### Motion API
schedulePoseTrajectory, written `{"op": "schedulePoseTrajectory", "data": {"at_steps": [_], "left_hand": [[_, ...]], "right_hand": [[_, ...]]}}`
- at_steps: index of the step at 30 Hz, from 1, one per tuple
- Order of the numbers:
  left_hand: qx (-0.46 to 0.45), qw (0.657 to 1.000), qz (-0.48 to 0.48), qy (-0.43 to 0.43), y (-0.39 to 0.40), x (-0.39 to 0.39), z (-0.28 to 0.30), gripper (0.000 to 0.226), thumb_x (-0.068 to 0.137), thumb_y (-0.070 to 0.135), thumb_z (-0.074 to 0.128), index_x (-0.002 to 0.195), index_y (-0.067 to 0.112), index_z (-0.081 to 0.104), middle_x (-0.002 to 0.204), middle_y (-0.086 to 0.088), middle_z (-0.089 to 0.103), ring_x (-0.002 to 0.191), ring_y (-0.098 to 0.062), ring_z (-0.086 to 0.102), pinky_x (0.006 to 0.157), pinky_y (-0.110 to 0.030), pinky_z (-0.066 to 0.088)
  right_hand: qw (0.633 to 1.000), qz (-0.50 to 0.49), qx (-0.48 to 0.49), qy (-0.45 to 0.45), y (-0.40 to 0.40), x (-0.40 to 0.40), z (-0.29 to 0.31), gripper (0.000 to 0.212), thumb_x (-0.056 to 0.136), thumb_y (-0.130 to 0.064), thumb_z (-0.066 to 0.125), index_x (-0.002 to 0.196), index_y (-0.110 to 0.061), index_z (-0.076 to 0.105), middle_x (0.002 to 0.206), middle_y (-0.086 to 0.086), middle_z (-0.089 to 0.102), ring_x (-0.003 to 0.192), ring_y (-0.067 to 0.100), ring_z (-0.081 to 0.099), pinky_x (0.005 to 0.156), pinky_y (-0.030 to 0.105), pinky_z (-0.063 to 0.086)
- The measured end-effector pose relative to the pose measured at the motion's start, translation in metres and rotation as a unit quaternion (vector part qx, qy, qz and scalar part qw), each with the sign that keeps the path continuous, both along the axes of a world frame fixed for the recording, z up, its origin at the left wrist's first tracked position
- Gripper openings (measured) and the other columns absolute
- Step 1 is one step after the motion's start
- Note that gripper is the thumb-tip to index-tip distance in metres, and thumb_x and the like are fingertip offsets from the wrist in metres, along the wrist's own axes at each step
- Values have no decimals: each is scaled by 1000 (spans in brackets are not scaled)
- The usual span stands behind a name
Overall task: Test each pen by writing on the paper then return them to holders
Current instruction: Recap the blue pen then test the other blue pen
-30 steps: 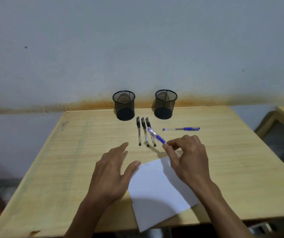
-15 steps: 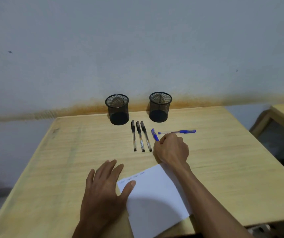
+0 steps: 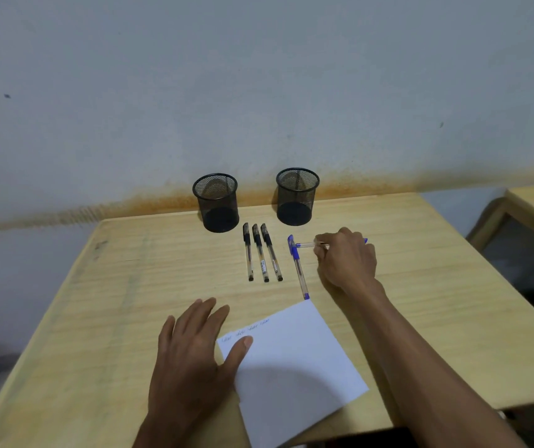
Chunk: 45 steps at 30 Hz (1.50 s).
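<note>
Your right hand (image 3: 344, 258) closes fingers on crosswise blue pen (image 3: 307, 244), long axis left-right, cap end pointing at laid-down blue pen (image 3: 298, 266). Your left hand (image 3: 191, 354) flat, holding nothing, pins paper (image 3: 291, 367). Paper lies nearer you; holders (image 3: 297, 197) behind.

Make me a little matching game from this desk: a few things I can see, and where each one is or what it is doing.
Things
1. Left hand
2. Right hand
3. Three black pens
4. Two mesh holders

Places or states
A. Standing empty at the back of the desk by the wall
B. Lying side by side between the holders and the paper
C. Flat, thumb on the paper's edge
D. Closed on the sideways blue pen

Pairs: 1-C, 2-D, 3-B, 4-A
</note>
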<state>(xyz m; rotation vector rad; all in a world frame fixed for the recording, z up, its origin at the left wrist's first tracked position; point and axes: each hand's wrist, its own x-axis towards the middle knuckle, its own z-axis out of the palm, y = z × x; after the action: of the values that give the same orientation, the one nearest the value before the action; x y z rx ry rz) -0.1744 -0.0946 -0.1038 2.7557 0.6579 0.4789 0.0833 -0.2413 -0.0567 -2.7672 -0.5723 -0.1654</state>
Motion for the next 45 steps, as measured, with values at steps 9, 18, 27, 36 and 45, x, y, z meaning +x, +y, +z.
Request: {"op": "schedulePoseTrajectory", "data": {"at_steps": [9,18,27,36,45], "left_hand": [[-42,999,19,-7,0,4,8,70,80,75,37,130,33,62,144,12,52,140,-10,38,118,-44,23],[-103,991,43,-79,-5,9,20,56,87,68,47,122,28,65,126,14,64,123,-11,55,110,-44,36],[-161,952,-40,-256,-27,-4,57,46,83,50,62,123,27,66,122,27,61,112,5,58,94,-31,47],[-52,951,-97,-290,-33,-8,64,23,90,26,59,101,13,75,95,6,73,86,-9,64,73,-41,56],[-81,950,-103,-282,-31,-12,81,14,87,17,67,92,10,78,83,6,74,75,-7,64,69,-22,51]], "right_hand": [[997,35,37,-59,-11,8,-3,24,102,-37,53,109,-21,69,108,3,64,102,26,53,80,40,42],[835,50,535,124,-36,-87,61,23,98,-18,64,119,-23,54,80,12,70,65,16,68,65,28,55],[679,24,651,338,-33,-149,52,11,92,-13,70,93,-15,59,76,14,74,69,23,69,69,36,55],[775,81,512,361,-24,-174,53,8,88,-19,74,95,-21,75,76,-6,77,64,4,70,65,20,57],[754,160,542,335,-25,-161,57,29,75,-32,73,90,-7,77,66,0,70,62,7,63,66,21,55]]}}
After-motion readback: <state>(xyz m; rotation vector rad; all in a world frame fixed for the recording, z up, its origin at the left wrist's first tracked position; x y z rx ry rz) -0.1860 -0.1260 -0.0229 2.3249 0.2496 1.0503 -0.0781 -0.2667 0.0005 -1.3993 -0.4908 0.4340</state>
